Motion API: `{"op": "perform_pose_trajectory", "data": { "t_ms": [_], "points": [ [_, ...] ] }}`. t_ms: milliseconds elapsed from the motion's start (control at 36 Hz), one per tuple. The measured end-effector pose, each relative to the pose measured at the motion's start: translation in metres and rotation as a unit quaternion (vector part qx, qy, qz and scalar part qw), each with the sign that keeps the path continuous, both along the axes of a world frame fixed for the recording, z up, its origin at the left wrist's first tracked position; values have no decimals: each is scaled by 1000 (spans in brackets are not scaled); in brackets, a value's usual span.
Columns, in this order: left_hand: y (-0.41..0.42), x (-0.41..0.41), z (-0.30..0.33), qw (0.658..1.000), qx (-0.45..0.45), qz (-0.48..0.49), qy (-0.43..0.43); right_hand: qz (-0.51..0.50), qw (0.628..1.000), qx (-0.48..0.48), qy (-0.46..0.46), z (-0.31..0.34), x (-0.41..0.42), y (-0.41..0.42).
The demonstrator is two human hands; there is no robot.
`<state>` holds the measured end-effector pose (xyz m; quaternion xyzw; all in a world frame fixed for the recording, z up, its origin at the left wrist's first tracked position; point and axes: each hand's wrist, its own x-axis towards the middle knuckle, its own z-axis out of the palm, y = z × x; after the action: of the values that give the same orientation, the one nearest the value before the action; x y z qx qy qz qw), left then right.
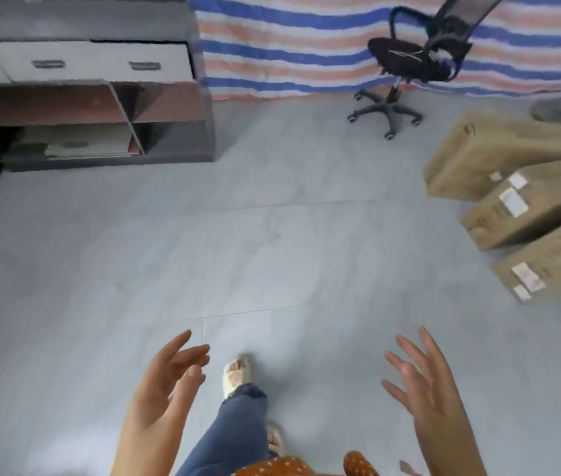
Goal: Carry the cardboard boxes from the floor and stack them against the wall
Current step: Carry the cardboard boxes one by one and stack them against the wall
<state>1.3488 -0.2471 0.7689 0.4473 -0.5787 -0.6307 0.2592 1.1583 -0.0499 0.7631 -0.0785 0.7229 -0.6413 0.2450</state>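
Two bare hands at the bottom of the frame — left hand (165, 383) and right hand (423, 383) — both with fingers spread and relaxed, holding nothing, well apart from each other. Between them, a leg in blue jeans (234, 431) and a pale slipper (236, 374) on the grey floor (203, 252). The cardboard boxes (526, 207) lie side by side on the floor at the right edge — three plain to see, white labels on two. Upper right, a black office chair (406, 63) in front of a striped tarp (289, 46). Upper left, a dark shelf unit (93, 97) with white drawers.
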Motion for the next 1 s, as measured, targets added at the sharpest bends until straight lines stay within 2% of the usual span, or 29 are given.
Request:
{"op": "perform_pose_trajectory", "data": {
  "t_ms": [111,306,556,806,1000],
  "points": [
    [-9,-59,0,998,-1,-67,-14,-63,998,0,-22,-7,-26,13],
    [-41,-186,10,979,-11,-201,-28,-172,985,22,-5,-12,-91,11],
    [-67,-352,29,932,-33,-361,-25,-323,946,-5,15,-5,-178,11],
    [-22,-483,27,876,-32,-480,-31,-462,887,-12,-8,-12,-229,48],
    [53,-582,17,867,-37,-497,-22,-491,871,2,18,-16,-318,119]
  ]
}}
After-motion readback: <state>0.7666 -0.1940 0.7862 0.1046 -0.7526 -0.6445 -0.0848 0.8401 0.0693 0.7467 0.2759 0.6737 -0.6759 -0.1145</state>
